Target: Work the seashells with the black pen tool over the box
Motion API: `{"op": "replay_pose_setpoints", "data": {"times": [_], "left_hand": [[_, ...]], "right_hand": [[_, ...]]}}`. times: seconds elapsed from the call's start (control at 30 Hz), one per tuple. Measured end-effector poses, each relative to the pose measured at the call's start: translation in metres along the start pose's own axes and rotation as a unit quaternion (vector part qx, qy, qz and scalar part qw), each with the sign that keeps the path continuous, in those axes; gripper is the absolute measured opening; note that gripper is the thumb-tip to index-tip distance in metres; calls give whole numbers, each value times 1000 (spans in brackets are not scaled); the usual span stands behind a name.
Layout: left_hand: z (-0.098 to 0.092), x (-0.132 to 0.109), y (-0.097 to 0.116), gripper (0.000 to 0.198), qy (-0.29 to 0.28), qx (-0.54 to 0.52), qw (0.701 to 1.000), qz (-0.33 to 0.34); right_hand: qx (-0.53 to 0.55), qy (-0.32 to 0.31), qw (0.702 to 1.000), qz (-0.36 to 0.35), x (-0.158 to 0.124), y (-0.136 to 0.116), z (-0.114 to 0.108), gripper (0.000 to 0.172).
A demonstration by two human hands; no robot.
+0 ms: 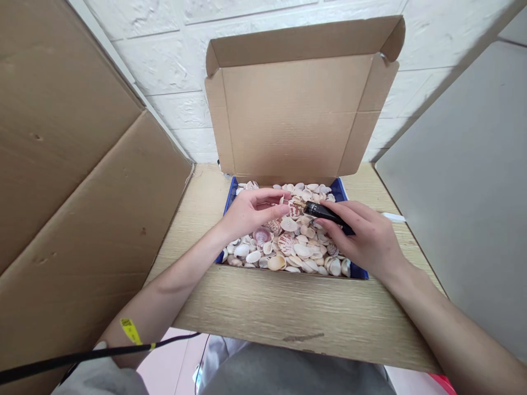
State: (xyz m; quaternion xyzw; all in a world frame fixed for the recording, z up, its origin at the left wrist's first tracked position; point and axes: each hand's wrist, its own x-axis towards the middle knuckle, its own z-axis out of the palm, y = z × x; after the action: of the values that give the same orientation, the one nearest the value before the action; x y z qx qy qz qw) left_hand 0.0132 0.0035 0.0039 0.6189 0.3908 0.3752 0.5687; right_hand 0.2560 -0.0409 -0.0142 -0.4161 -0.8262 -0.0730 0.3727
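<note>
Nearest the lens, a thin black cable point(82, 357) crosses my left forearm beside a yellow wristband point(130, 331). The pale wood-grain surface point(288, 312) carries a blue cardboard box point(229, 202), lid raised, filled with small white and pink seashells point(288, 249). My left hand point(251, 214) pinches one ribbed pink-striped shell point(293, 210) above the box. My right hand point(368, 238) is closed round a slim black pen-shaped tool point(325, 212), its tip at that shell.

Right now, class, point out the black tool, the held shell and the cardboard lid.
black tool point(325, 212): head view, on its barrel.
held shell point(293, 210): head view, on its ribbed face.
cardboard lid point(296, 115): head view, on its inner panel.
</note>
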Motion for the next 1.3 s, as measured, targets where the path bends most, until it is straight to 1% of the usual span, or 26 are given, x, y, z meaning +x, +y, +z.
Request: {"op": "replay_pose_setpoints", "data": {"times": [0.1, 0.2, 0.27, 0.37, 0.43, 0.67, 0.8, 0.9, 1.1, 1.3], "left_hand": [[-1, 1, 1, 44, 14, 6, 1000, 1], [-1, 2, 1, 45, 29, 15, 999, 0], [-2, 2, -1, 47, 22, 21, 1000, -5], [-3, 2, -4, 52, -9, 24, 1000, -13], [-3, 2, -6, 54, -19, 20, 1000, -13], [-2, 2, -2, 52, -12, 36, 999, -14], [-2, 1, -1, 48, -10, 45, 999, -2], [-3, 1, -2, 46, -20, 61, 998, -7], [-3, 2, -4, 51, -40, 47, 998, -18], [-4, 2, -4, 53, -45, 73, 996, -16]], "right_hand": [[-22, 20, 1000, -4, 0, 1, 0, 30], [-32, 26, 999, 11, 0, 2, -1, 31], [-32, 27, 999, 19, -1, 3, -1, 31], [-32, 30, 999, 19, -1, 4, 0, 32], [-35, 31, 999, 16, 0, 4, 0, 31], [-40, 35, 998, 15, 0, 4, 2, 28], [-42, 41, 998, 12, -1, 5, 3, 27], [-43, 40, 998, 8, 0, 5, 3, 28], [-44, 46, 998, -1, 1, 5, 1, 29], [-48, 51, 998, -2, 1, 5, 1, 30]]}}
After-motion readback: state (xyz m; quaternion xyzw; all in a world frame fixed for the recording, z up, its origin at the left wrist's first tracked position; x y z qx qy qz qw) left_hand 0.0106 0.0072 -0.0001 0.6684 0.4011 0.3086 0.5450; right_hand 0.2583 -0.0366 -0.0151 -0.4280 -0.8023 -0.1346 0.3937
